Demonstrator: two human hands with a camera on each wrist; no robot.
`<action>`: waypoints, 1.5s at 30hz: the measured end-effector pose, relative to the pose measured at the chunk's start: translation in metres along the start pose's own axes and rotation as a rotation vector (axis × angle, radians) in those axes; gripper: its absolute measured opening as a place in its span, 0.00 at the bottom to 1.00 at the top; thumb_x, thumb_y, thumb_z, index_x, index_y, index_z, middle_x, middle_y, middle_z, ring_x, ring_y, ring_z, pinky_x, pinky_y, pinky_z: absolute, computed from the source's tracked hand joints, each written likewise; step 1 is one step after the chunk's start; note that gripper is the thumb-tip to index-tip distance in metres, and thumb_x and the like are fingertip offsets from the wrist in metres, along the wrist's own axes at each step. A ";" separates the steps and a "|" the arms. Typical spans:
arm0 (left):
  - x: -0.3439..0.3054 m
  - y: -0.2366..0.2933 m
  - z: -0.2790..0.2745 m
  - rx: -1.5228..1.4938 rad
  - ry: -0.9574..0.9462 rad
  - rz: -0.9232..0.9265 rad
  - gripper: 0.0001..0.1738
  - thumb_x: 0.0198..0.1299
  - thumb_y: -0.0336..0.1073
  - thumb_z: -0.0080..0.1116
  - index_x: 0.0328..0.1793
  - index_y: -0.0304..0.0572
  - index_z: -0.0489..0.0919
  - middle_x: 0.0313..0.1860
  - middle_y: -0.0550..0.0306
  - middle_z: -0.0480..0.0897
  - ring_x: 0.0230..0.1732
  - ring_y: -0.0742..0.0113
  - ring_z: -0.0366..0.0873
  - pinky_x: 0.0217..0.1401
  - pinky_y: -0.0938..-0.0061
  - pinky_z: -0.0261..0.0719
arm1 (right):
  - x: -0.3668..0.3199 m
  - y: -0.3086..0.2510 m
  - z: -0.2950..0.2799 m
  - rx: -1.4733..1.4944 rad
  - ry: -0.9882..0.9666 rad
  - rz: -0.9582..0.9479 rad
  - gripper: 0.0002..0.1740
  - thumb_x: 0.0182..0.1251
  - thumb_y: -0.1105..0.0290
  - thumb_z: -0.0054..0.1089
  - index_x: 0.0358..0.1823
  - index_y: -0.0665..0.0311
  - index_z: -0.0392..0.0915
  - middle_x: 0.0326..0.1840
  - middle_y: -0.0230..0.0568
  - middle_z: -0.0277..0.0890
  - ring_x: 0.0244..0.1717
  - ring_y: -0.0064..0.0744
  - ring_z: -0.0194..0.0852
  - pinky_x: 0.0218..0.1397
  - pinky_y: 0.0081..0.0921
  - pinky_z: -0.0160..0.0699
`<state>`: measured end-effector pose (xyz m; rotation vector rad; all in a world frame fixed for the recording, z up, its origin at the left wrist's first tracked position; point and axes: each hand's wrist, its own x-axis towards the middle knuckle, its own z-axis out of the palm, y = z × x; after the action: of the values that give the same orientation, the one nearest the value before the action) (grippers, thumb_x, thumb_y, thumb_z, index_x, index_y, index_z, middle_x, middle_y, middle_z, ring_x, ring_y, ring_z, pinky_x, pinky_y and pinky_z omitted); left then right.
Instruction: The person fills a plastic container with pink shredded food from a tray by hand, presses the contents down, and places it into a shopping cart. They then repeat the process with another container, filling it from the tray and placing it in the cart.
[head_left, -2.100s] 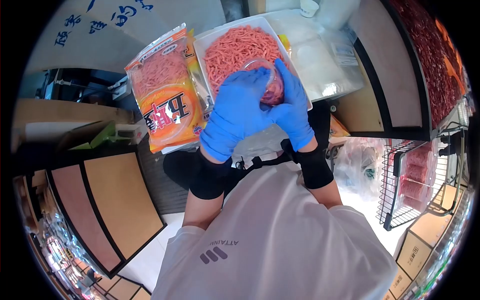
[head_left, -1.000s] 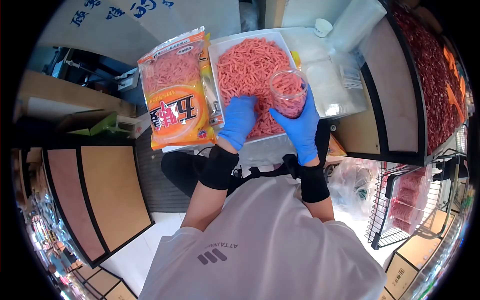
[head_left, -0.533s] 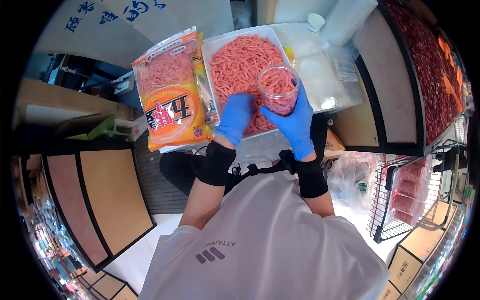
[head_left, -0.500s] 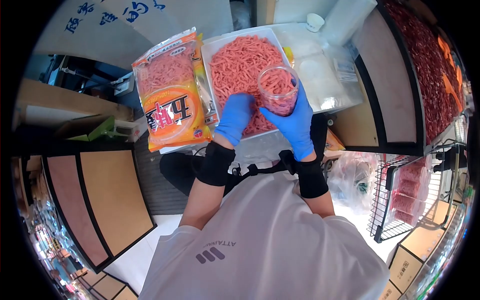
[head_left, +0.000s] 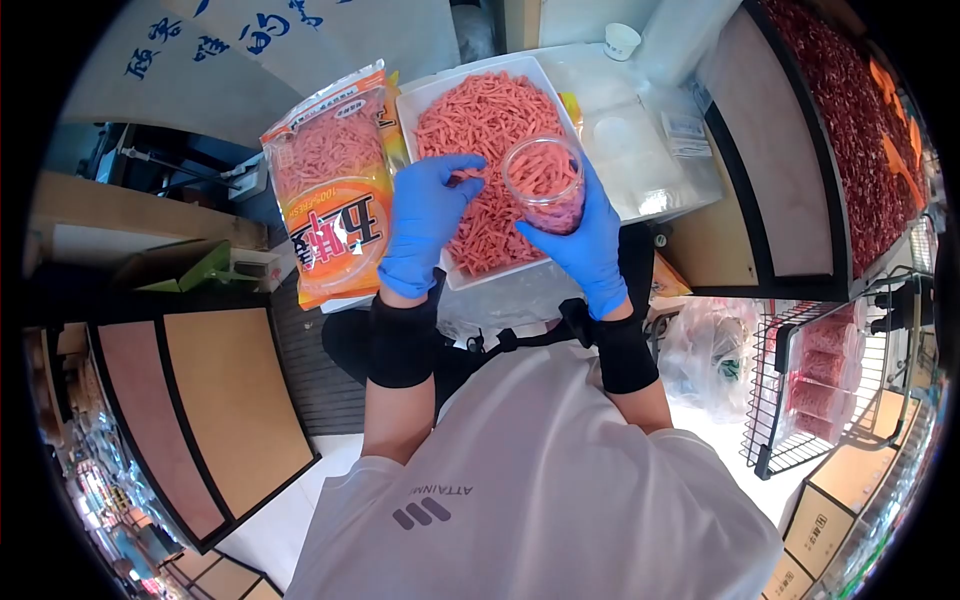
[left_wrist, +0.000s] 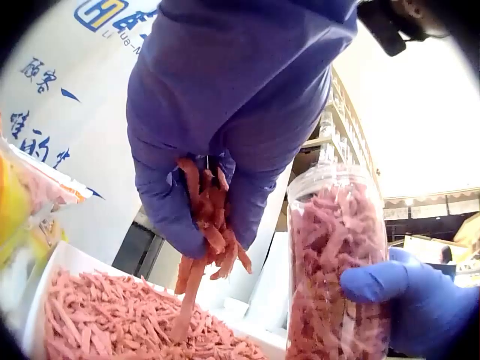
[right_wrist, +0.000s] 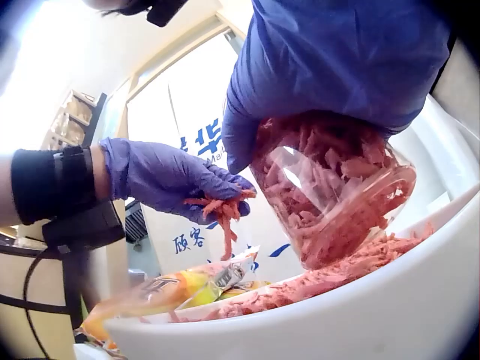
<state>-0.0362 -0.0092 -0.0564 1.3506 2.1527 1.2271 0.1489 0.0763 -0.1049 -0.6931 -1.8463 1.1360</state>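
My blue-gloved left hand [head_left: 425,220] pinches a small bunch of pink shredded strips [left_wrist: 212,217] above the left side of the white tray [head_left: 408,118]. Loose ends hang from between thumb and fingers. My right hand [head_left: 592,245], gloved too, grips a clear round jar [right_wrist: 330,202] around its side. Pink strips fill the jar up to near its rim, and its open mouth faces up toward the head camera. Below both hands, a heap of the same strips [head_left: 490,110] lies in the tray, thinner toward the near end.
An orange printed bag [head_left: 335,235] of pink strips lies left of the tray. Clear plastic sheets [head_left: 640,160] and a white cup [head_left: 621,41] are at the right. A wire basket [head_left: 800,390] with filled packs stands lower right.
Both hands were together at the jar, then the left hand reached into the strips. It has now risen leftward, pinching a bunch. The jar stays in my right hand, shifted slightly left.
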 end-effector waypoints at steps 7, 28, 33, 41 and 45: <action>0.008 0.041 -0.032 -0.138 -0.017 0.035 0.16 0.57 0.28 0.67 0.52 0.38 0.86 0.41 0.61 0.88 0.36 0.78 0.79 0.43 0.81 0.78 | -0.001 0.007 0.002 -0.086 -0.003 -0.052 0.58 0.41 0.64 0.83 0.75 0.61 0.57 0.64 0.50 0.70 0.63 0.46 0.73 0.65 0.38 0.74; 0.028 0.058 0.006 -0.319 -0.239 0.127 0.18 0.56 0.28 0.68 0.55 0.36 0.85 0.41 0.60 0.86 0.40 0.77 0.80 0.47 0.80 0.79 | 0.000 0.006 0.003 -0.031 -0.009 -0.032 0.60 0.40 0.63 0.83 0.76 0.63 0.57 0.67 0.51 0.69 0.66 0.44 0.72 0.67 0.36 0.73; 0.021 0.067 -0.001 -0.289 -0.335 0.084 0.20 0.57 0.31 0.69 0.57 0.37 0.84 0.44 0.57 0.86 0.44 0.75 0.82 0.49 0.78 0.80 | -0.003 0.010 0.004 -0.137 0.011 -0.056 0.59 0.41 0.62 0.83 0.76 0.63 0.57 0.66 0.51 0.70 0.65 0.45 0.73 0.67 0.37 0.73; 0.008 0.079 -0.019 -0.109 -0.311 0.326 0.21 0.58 0.36 0.68 0.59 0.40 0.83 0.48 0.51 0.87 0.46 0.68 0.85 0.53 0.73 0.81 | 0.001 0.006 0.001 -0.076 -0.037 -0.003 0.59 0.42 0.60 0.83 0.76 0.63 0.56 0.66 0.52 0.69 0.66 0.46 0.72 0.67 0.37 0.73; 0.001 0.068 -0.015 -0.190 -0.240 0.361 0.19 0.59 0.37 0.68 0.56 0.39 0.84 0.48 0.49 0.87 0.47 0.68 0.85 0.52 0.74 0.81 | 0.001 0.005 0.000 -0.056 -0.047 0.019 0.58 0.42 0.61 0.83 0.76 0.64 0.57 0.66 0.51 0.69 0.66 0.45 0.72 0.67 0.36 0.73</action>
<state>-0.0077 -0.0037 0.0067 1.7495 1.6337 1.2787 0.1487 0.0793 -0.1085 -0.7231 -1.9210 1.1251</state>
